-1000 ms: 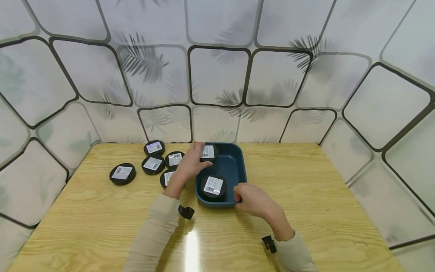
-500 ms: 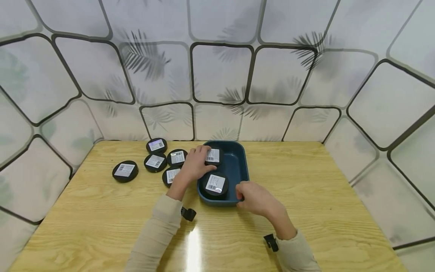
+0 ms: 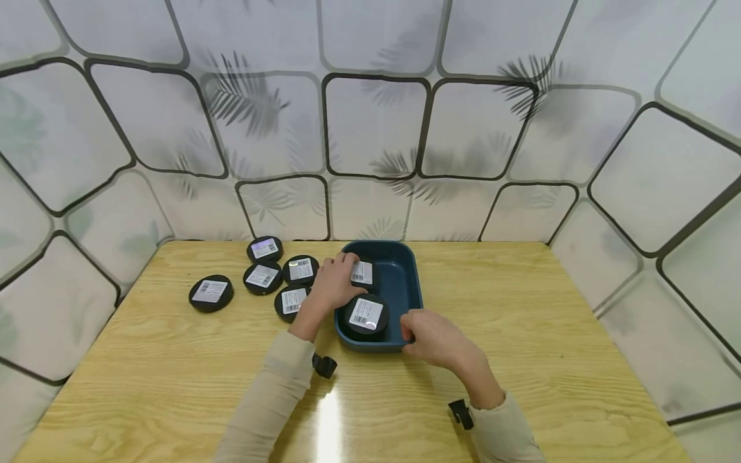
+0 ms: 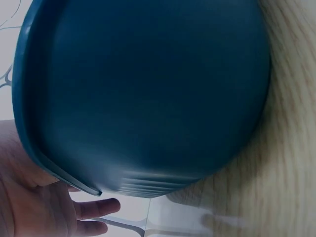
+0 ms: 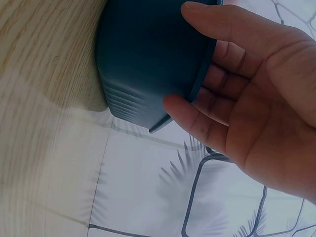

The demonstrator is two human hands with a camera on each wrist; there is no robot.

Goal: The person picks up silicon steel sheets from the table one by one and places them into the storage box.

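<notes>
A dark blue plastic bin (image 3: 412,283) stands on the table with two flat, round black discs in it, each bearing a white barcode label. My left hand (image 3: 334,283) reaches over the bin's left rim and holds the far disc (image 3: 362,274) by its left side, fingers beyond it and thumb on the near side. Just in front lies the near disc (image 3: 366,315). In the left wrist view the bin's wall hides that disc and part of the hand (image 4: 37,205). My right hand (image 3: 437,337) grips the bin's near right corner; its thumb (image 5: 205,17) presses the outer wall.
Left of the bin, several more labelled black discs lie on the wooden table (image 3: 173,373), one disc (image 3: 211,293) apart from the cluster. A patterned curtain (image 3: 370,128) rises behind the table's far edge and along both sides.
My left hand has drawn the far disc slightly toward me, closer to the near disc in the bin. My right hand stays on the bin's corner.
</notes>
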